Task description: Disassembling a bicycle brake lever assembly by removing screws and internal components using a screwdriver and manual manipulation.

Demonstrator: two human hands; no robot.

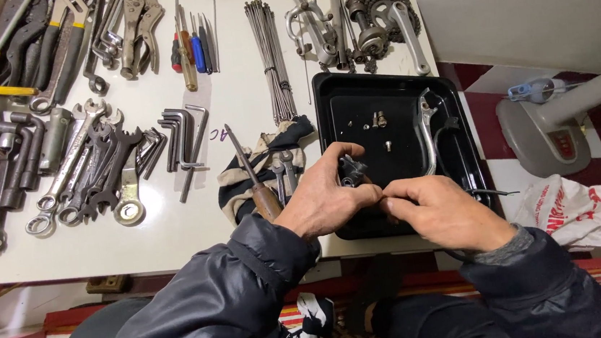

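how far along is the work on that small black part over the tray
Done: a silver brake lever and several small loose screws already lie in the black plastic tray. In hand: the left hand grips a small black metal clamp part while the right hand pinches at it; what sits between the fingertips is hidden. Left: chainring crank and bundled spokes lie untouched on the white table.

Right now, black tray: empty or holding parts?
Holding parts. The black tray contains a silver brake lever and a few small loose bolts; both hands work a small black part above it.
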